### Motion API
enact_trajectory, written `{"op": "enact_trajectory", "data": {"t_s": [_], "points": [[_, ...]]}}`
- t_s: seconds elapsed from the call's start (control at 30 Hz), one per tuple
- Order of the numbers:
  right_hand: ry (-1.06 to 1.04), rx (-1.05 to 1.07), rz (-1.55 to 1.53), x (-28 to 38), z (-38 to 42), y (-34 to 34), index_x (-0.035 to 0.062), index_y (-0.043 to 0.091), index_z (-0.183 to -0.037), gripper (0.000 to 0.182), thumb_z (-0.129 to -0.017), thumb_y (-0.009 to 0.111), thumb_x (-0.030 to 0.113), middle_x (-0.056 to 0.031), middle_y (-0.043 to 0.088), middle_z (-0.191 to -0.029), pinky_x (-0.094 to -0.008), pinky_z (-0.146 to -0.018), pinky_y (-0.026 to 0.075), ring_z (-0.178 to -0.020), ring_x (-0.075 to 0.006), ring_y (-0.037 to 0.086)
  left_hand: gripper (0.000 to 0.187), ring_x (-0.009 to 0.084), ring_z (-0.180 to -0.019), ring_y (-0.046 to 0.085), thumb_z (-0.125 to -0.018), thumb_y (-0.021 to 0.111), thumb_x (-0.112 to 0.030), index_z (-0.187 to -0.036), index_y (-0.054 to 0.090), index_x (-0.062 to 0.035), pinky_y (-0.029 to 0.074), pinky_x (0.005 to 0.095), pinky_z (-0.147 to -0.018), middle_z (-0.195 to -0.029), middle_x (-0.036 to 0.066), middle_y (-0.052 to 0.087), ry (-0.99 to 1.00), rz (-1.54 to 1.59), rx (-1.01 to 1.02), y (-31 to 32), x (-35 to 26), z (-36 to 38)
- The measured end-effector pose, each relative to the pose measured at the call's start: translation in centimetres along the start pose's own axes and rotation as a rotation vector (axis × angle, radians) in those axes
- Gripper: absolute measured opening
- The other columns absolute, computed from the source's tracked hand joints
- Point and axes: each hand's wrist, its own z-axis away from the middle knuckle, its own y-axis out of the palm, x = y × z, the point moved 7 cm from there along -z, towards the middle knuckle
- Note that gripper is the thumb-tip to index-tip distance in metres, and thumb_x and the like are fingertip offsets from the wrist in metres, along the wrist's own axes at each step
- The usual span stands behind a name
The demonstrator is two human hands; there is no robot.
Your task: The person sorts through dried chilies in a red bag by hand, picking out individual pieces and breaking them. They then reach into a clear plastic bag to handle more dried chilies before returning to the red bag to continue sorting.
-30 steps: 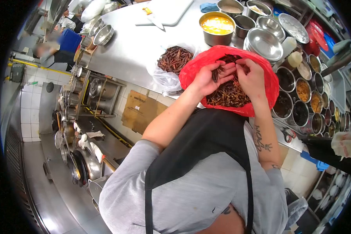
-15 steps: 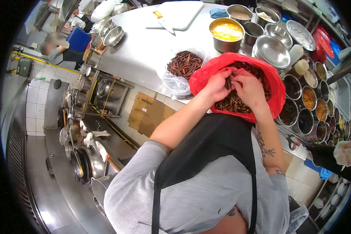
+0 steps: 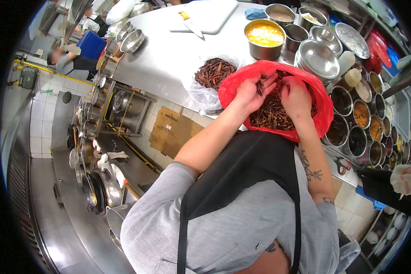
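Note:
A red plastic bag (image 3: 325, 109), its mouth wide open, holds many dark dried chillies (image 3: 271, 114). My left hand (image 3: 252, 92) is palm up at the bag's left side, its fingers spread, with a few dried pods lying on the palm. Inside the bag on the right, my right hand (image 3: 296, 95) reaches down; its fingertips are bent into the chillies, and whatever they pinch is hidden. Beside the red bag on the left stands a clear plastic bag (image 3: 201, 97) filled with reddish-brown chillies (image 3: 214, 73).
A pot of yellow liquid (image 3: 266, 36) stands behind the red bag, near stacked metal bowls (image 3: 318, 59). A knife (image 3: 192, 26) lies by a white cutting board (image 3: 210, 16). Several sauce containers (image 3: 361, 114) and scissors (image 3: 341, 165) are at right. A person (image 3: 66, 61) is far left.
My hands have come apart: the left moved left and opened palm up, the right moved right over the chillies. The red bag's left rim shifted slightly.

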Motion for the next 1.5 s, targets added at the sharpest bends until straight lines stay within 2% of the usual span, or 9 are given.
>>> {"op": "enact_trajectory", "data": {"t_s": [0.1,0.2,0.3,0.4,0.67,0.77,1.2,1.3,1.5], "points": [[0.031,0.191,0.137,-1.1,0.2,1.3,0.012,0.067,-0.114,0.029,-0.085,0.064,0.018,-0.0176,0.061,-0.119,-0.0466,-0.096,0.049,-0.115,-0.0349,0.057,0.024,0.0276,-0.102,0.064,-0.105,0.041,-0.026,-0.105,0.055,-0.0067,0.055,0.0377,-0.086,-0.111,0.014,0.064,0.012,-0.032,-0.067,0.1,-0.9,0.5],[0.113,0.51,0.183,-1.2,0.8,1.9,0.0128,0.069,-0.114,0.03,-0.085,0.065,0.02,-0.0169,0.06,-0.125,-0.0475,-0.099,0.047,-0.119,-0.0353,0.056,0.024,0.0187,-0.073,0.057,-0.104,0.046,-0.031,-0.095,0.054,-0.0104,0.049,0.0293,-0.065,-0.083,0.005,0.058,-0.202,0.002,0.171,-1.5,0.0,-0.1],[0.16,0.599,0.149,-1.1,1.0,1.5,0.0148,0.07,-0.115,0.031,-0.086,0.067,0.026,-0.0158,0.059,-0.126,-0.0495,-0.101,0.045,-0.12,-0.0358,0.055,0.023,0.0132,-0.061,0.044,-0.103,0.048,-0.032,-0.092,0.052,-0.0127,0.038,0.0253,-0.055,-0.069,-0.001,0.046,-0.255,-0.072,0.104,-1.1,0.8,0.7],[0.163,0.58,0.171,-0.9,1.2,1.1,0.0173,0.071,-0.114,0.03,-0.086,0.069,0.029,-0.015,0.06,-0.123,-0.0516,-0.102,0.043,-0.118,-0.0362,0.056,0.021,0.0127,-0.061,0.045,-0.103,0.047,-0.031,-0.094,0.052,-0.0127,0.038,0.0252,-0.055,-0.065,-0.002,0.044,-0.168,-0.247,-0.093,-0.3,0.5,1.6],[0.046,0.553,0.148,-0.6,1.3,0.3,0.0157,0.075,-0.095,0.017,-0.083,0.072,0.026,-0.0136,0.066,-0.104,-0.0493,-0.092,0.048,-0.105,-0.0338,0.063,0.018,0.0121,-0.059,0.043,-0.103,0.046,-0.028,-0.099,0.052,-0.011,0.035,0.0254,-0.053,-0.066,-0.002,0.045,-0.18,-0.196,-0.07,-0.6,0.3,1.4],[0.059,0.359,0.0,-0.7,0.7,-0.6,0.013,0.074,-0.093,0.015,-0.082,0.072,0.024,-0.013,0.067,-0.098,-0.0461,-0.085,0.051,-0.099,-0.0332,0.065,0.017,0.0117,-0.056,0.041,-0.103,0.047,-0.026,-0.099,0.053,-0.011,0.033,0.0252,-0.051,-0.065,-0.002,0.045,-0.185,-0.162,0.013,-0.7,0.3,1.3],[0.088,0.468,0.045,-0.3,1.4,-0.6,0.0075,0.072,-0.089,0.015,-0.076,0.077,0.015,-0.0141,0.059,-0.115,-0.0452,-0.096,0.047,-0.111,-0.0348,0.056,0.015,0.0123,-0.057,0.044,-0.101,0.049,-0.025,-0.099,0.055,-0.011,0.035,0.0257,-0.052,-0.068,-0.001,0.052,-0.165,-0.175,-0.027,-1.4,-0.1,1.3],[-0.024,0.277,-0.04,-0.8,0.9,-1.1,0.0061,0.071,-0.09,0.013,-0.081,0.074,0.015,-0.0143,0.063,-0.106,-0.0431,-0.088,0.05,-0.101,-0.0331,0.062,0.015,0.012,-0.057,0.044,-0.101,0.049,-0.025,-0.1,0.056,-0.0111,0.035,0.0258,-0.053,-0.068,-0.002,0.051,-0.167,-0.196,-0.041,-1.8,0.1,1.2],[0.157,0.067,-0.478,-3.0,0.1,-0.8,0.0011,0.069,-0.095,0.016,-0.089,0.068,0.016,-0.0122,0.068,-0.081,-0.0346,-0.068,0.05,-0.07,-0.0213,0.064,0.016,0.0098,-0.058,0.043,-0.1,0.057,-0.029,-0.097,0.056,-0.0137,0.03,0.0228,-0.048,-0.069,-0.005,0.047,-0.235,-0.239,0.013,-1.2,1.1,1.5]]}}
